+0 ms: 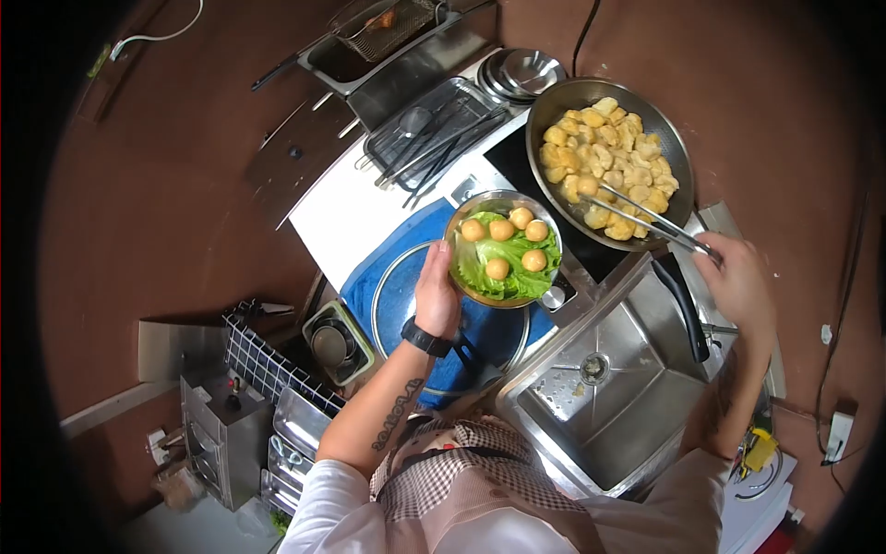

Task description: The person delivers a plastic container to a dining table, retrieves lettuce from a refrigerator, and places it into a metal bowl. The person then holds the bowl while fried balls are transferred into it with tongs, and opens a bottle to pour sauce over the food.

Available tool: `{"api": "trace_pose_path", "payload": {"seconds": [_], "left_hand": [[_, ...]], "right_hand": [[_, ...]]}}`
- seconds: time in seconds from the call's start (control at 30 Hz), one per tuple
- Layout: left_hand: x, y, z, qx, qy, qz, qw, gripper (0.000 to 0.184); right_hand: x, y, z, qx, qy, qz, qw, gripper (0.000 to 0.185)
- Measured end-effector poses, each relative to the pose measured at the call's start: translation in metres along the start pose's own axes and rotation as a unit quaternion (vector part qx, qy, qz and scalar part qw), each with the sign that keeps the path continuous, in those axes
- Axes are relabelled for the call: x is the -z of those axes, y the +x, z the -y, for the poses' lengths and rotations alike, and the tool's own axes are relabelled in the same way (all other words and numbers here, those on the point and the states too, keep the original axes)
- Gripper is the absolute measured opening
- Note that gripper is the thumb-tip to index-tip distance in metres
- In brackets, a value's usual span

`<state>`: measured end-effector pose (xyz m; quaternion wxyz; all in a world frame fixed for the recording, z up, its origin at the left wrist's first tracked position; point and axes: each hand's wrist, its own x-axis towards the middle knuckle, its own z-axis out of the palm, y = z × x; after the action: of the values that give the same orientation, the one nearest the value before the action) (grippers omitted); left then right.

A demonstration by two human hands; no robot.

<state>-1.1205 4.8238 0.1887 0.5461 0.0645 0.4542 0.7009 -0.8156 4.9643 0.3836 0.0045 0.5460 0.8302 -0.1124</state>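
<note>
My left hand (pixel 437 291) grips the rim of a round metal bowl (pixel 455 273). Inside it, a green lettuce leaf (pixel 482 266) carries several round golden balls (pixel 534 259). My right hand (pixel 734 277) is closed around metal tongs (pixel 666 231), which reach over a large frying pan (pixel 685 152). Pale yellow chunks (pixel 637 157) fill much of the pan. At the tongs' tips is a round golden ball (pixel 588 186); I cannot tell if the tips pinch it. The pan's black handle (pixel 685 309) extends over the sink.
Below the bowl, a glass lid (pixel 392 305) lies on a blue cloth (pixel 355 288). The steel sink (pixel 554 420) is right of it. Behind are a tray with utensils (pixel 443 138), stacked metal bowls (pixel 526 74) and a fryer (pixel 328 65). A wire rack (pixel 277 355) stands at left.
</note>
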Motion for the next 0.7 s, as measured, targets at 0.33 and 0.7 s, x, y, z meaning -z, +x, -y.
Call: {"api": "trace_pose_path", "payload": {"seconds": [0.33, 0.7], "left_hand": [[-0.002, 0.001, 0.003, 0.008, 0.0, 0.006, 1.0, 0.03], [-0.007, -0.001, -0.001, -0.001, -0.018, 0.014, 1.0, 0.029]], "right_hand": [[-0.019, -0.012, 0.037, 0.099, 0.098, 0.041, 0.989, 0.026], [-0.06, 0.063, -0.006, -0.001, -0.076, 0.004, 0.997, 0.023]]}}
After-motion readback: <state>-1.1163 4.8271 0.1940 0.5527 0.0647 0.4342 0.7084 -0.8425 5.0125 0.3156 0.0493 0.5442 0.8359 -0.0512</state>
